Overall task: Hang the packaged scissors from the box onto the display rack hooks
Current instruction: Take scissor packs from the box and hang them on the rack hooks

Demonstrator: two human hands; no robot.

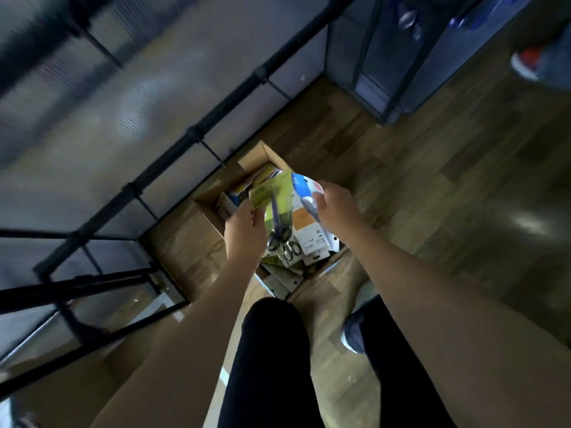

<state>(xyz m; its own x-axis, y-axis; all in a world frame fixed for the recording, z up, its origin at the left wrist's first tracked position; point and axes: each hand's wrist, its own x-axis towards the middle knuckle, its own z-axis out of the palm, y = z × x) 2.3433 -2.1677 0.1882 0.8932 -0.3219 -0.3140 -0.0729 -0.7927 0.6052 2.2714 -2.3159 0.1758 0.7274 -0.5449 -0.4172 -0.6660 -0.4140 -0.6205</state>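
Note:
An open cardboard box (pixel 213 197) sits on the wooden floor below me, filled with several packaged scissors. My left hand (pixel 245 231) grips a green-carded pack of dark-handled scissors (pixel 278 211) by its left edge, held above the box. My right hand (pixel 335 205) grips a blue-and-white pack (pixel 304 188) by its top right side, right beside the green one. The display rack (pixel 197 137) with black bars and short hooks runs along the left, above the box. The picture is motion-blurred.
My legs in black trousers (pixel 272 359) and a grey shoe (pixel 352 332) stand just in front of the box. A dark shelving unit (pixel 389 57) stands at the upper right. Another person's red shoe (pixel 528 61) shows at the far right edge.

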